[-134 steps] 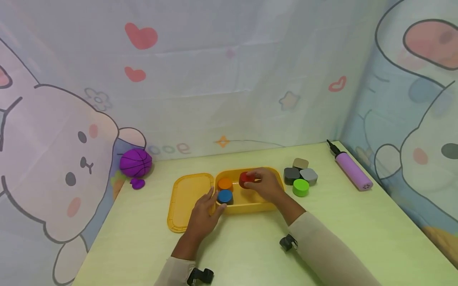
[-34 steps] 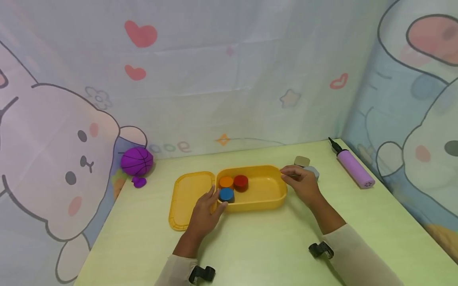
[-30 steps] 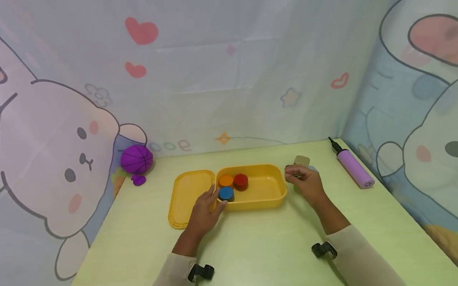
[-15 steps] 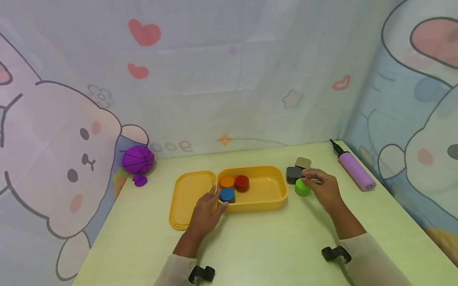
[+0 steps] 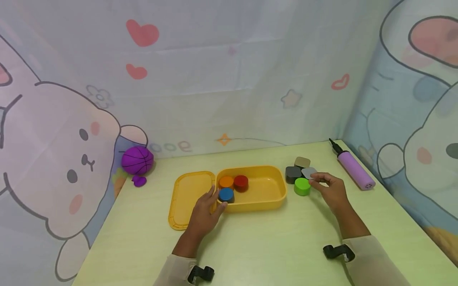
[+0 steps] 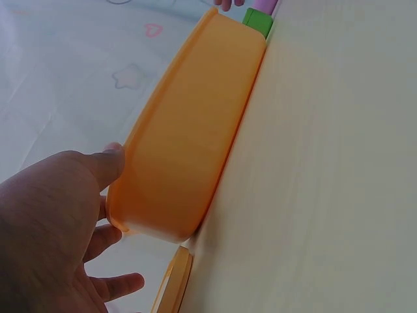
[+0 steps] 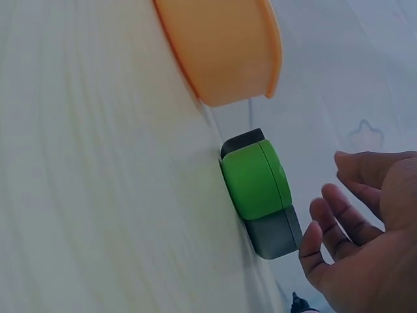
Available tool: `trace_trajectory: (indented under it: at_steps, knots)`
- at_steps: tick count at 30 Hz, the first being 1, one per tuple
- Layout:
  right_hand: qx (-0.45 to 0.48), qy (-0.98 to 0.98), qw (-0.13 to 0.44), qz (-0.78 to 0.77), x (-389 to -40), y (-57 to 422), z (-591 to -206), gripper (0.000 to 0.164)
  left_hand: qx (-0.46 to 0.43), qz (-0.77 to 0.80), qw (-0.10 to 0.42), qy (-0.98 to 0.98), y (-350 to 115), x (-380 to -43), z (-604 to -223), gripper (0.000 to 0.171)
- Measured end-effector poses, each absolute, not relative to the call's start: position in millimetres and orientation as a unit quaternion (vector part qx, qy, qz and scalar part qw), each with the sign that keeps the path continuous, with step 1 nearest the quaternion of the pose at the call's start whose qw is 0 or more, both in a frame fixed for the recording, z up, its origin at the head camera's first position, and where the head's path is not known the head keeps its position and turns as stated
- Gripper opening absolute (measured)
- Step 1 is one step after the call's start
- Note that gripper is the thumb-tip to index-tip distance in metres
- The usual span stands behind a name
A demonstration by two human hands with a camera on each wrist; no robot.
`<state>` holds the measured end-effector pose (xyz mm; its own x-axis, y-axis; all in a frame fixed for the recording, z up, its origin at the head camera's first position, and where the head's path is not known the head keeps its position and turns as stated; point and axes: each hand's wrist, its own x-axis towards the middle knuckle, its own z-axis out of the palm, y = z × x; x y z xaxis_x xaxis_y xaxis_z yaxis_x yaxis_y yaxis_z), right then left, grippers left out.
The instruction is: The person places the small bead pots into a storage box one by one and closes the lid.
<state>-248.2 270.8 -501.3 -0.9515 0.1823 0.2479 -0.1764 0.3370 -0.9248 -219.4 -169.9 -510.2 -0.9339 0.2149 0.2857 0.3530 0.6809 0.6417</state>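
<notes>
My left hand point(image 5: 204, 214) rests at the left end of the yellow lunch-box-shaped container point(image 5: 257, 206), its thumb on the near rim and the other fingers spread at the corner. Inside stand an orange point(image 5: 226, 182), a blue point(image 5: 226, 194) and a red point(image 5: 241, 182) small round container. My right hand point(image 5: 330, 190) holds nothing. Its fingertips overlap the light grey container point(image 5: 308, 172) in the head view, just right of the round green one point(image 5: 302, 186). In the right wrist view, loosely bent fingers point(image 7: 339, 215) face the green and grey pieces, which show a seam below their tops.
A flat yellow lid point(image 5: 191, 200) lies left of the box. Dark grey point(image 5: 293, 174) and beige point(image 5: 302, 162) small containers stand beside the light grey one. A purple hand pump point(image 5: 352, 167) lies far right; a purple ball point(image 5: 137, 160) and small purple piece point(image 5: 139, 181) sit far left.
The right hand has let go of the red container inside the box and moved right, past the dark grey and green containers. The left hand has stayed at the box.
</notes>
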Motion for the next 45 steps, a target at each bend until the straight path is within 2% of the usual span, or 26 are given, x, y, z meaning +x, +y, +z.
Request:
trace_trajectory:
  at_steps: [10, 22, 35, 45]
  knots:
    - [0.012, -0.848, 0.164, 0.503, -247.4, 273.3, -515.9, 0.033, -0.158, -0.370, 0.091, -0.911, -169.3, -218.6, -509.2, 0.064]
    - [-0.011, -0.873, 0.113, 0.475, -248.9, 271.9, -518.9, 0.045, -0.158, -0.363, 0.091, -0.914, -169.1, -219.1, -509.6, 0.065]
    - [0.001, -0.885, 0.129, 0.447, -249.6, 269.8, -522.3, 0.044, -0.154, -0.364, 0.089, -0.914, -170.3, -219.0, -509.6, 0.064]
    - [-0.020, -0.882, 0.115, 0.456, -248.6, 266.9, -518.9, 0.049, -0.158, -0.366, 0.095, -0.912, -170.5, -219.1, -509.8, 0.065]
